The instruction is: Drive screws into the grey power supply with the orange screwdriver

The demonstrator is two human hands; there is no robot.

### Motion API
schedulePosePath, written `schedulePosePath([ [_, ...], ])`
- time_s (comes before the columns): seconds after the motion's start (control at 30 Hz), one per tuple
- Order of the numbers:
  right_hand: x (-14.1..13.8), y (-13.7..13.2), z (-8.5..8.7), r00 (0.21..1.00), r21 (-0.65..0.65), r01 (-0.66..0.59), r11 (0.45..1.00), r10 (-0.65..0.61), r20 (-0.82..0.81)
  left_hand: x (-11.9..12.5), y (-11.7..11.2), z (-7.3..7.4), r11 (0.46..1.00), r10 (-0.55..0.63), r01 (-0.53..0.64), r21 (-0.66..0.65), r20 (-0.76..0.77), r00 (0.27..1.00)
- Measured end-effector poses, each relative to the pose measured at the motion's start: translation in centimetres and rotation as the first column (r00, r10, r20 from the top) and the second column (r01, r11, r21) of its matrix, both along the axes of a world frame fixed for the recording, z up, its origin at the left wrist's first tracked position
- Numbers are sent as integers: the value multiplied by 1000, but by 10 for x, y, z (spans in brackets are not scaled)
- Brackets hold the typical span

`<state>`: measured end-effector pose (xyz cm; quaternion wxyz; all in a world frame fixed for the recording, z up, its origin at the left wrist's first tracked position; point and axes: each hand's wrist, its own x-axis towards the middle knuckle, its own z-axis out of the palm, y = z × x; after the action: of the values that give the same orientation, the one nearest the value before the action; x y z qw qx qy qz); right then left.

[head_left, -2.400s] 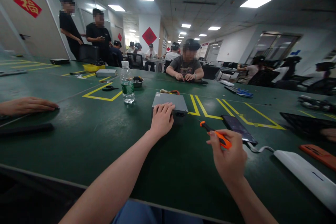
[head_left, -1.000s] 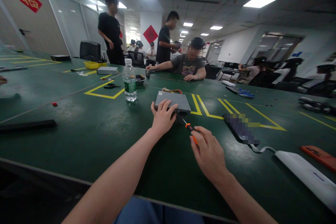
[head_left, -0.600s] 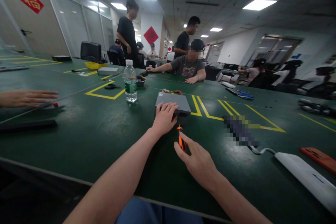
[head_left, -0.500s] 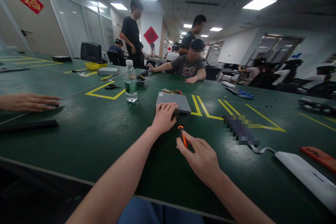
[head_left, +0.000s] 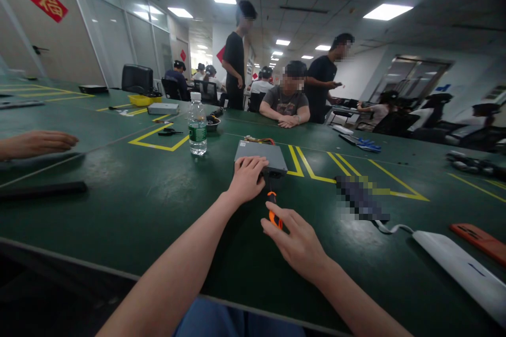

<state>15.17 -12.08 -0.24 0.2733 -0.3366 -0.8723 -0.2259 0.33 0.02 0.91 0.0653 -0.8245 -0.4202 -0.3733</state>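
Observation:
A grey metal computer power supply (head_left: pixel 272 155) lies on the green table, with coloured cables at its far side. My left hand (head_left: pixel 248 178) rests over its near left part, fingers curled on the top and front edge. In my right hand (head_left: pixel 298 237) is a screwdriver (head_left: pixel 272 197) with an orange and black handle, held between thumb and fingers. Its thin shaft points at the front face of the power supply. The exact spot where the tip meets the case is too small to make out.
Left of the power supply stands a water bottle (head_left: pixel 197 125), near a small metal bowl (head_left: pixel 212 124). On the right lie a pixelated dark object (head_left: pixel 361 199), a white power bank (head_left: pixel 454 268) and an orange phone (head_left: pixel 480 237). A co-worker's hand (head_left: pixel 47 143) is at the left.
My right fingers have shifted and loosened around the screwdriver handle. The left hand stays on the power supply. The co-worker's hand at the left has drawn back; people behind have moved.

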Motion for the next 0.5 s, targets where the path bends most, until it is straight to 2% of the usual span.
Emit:
schedulePosePath([
  [0.1,0,-2,4,998,-52,-31,998,28,-63,-1,1,0,1000,-2,2,1,11,1000],
  [0.2,-1,-4,6,998,-102,-39,994,34,-56,-2,1,1,1000,-5,5,-3,20,1000],
  [0.37,-3,-3,4,999,74,-25,997,28,-37,-1,0,3,1000,13,-13,-13,36,999],
  [0.5,-4,-2,4,994,82,-63,995,71,-88,1,-2,2,999,25,-23,-27,47,999],
])
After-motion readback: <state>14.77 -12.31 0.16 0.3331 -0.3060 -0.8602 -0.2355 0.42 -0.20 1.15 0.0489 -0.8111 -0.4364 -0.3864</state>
